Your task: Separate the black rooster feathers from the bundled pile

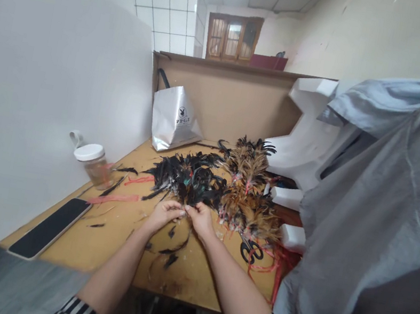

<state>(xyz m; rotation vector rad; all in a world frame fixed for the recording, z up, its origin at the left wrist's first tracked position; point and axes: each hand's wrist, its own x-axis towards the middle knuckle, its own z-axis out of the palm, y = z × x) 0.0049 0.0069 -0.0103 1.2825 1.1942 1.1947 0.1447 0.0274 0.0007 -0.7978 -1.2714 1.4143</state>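
Observation:
My left hand [164, 215] and my right hand [200, 219] meet at the near edge of a pile of black feathers [186, 177]. Thumbs and fingers are pinched together at the base of some dark feathers [188, 195]; how many they grip is hard to make out. Bundles of brown feathers [246, 215] lie to the right, with paler brown bundles [247, 163] behind them. Black-handled scissors [251, 250] rest beside the brown bundles. Loose dark feathers [171, 261] are scattered on the wooden table [196, 279] near my wrists.
A phone [50, 229] lies at the table's left edge, near a white-lidded jar [95, 165]. Pinkish-red strips [115, 199] and red string [275, 268] lie about. A silver bag [175, 121] stands at the back. White foam [307, 136] and grey cloth [383, 209] border the right side.

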